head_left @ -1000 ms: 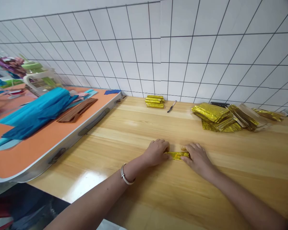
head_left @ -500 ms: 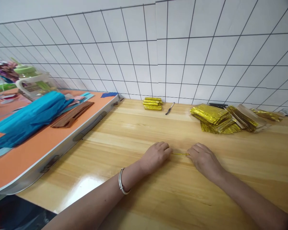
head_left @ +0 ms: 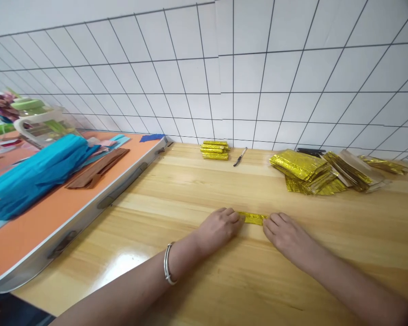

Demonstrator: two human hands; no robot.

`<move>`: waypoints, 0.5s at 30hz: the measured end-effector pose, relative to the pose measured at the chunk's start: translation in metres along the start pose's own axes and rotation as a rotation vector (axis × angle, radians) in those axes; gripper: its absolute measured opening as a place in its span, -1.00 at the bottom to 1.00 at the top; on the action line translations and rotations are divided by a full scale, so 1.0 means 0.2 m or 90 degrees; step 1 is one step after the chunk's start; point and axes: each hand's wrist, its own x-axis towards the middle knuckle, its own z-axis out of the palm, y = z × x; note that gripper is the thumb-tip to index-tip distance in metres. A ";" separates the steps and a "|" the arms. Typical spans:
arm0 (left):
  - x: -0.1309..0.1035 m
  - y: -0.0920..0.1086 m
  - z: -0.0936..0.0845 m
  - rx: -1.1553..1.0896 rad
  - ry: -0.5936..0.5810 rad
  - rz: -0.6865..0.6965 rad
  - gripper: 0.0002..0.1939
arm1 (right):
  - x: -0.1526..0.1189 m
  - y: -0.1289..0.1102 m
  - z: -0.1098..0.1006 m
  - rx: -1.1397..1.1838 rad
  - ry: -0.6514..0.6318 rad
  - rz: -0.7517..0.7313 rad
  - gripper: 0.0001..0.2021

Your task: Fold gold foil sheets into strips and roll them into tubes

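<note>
Where the hands leave it uncovered, the gold strip (head_left: 254,218) is narrow, flat, shiny and finely creased; it lies on the wooden table (head_left: 227,285) between the hands. Clock directions are taken from this strip. At 9 o'clock, the left hand (head_left: 220,228) is nearly closed, palm down, fingers curled onto the strip's end; its wrist bears a silvery bangle (head_left: 167,264). At 3 o'clock, the right hand (head_left: 286,231) is likewise nearly closed, gripping the opposite end. Between 9 and 10 o'clock, wrinkled blue material (head_left: 42,174) and folded brown material (head_left: 98,168) rest on an orange surface (head_left: 54,222). At 11 o'clock: narrow gold bundles (head_left: 215,156). Near 12: a slim pen (head_left: 240,157). At 1: crinkled, layered gold sheets (head_left: 297,164).
</note>
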 end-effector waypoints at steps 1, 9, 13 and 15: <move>-0.02 0.02 0.00 0.000 -0.001 -0.012 -0.69 | -0.02 -0.02 0.00 -0.014 -0.003 0.008 -0.74; 0.00 0.14 -0.02 0.026 -0.033 -0.085 -0.65 | -0.04 -0.10 0.05 -0.022 -0.019 0.107 -0.47; 0.03 0.17 -0.02 0.045 -0.039 -0.112 -0.69 | 0.03 -0.17 0.01 -0.035 -0.081 0.157 -0.46; 0.03 0.18 -0.02 0.050 -0.036 -0.114 -0.67 | 0.05 -0.19 0.00 -0.055 -0.097 0.162 -0.48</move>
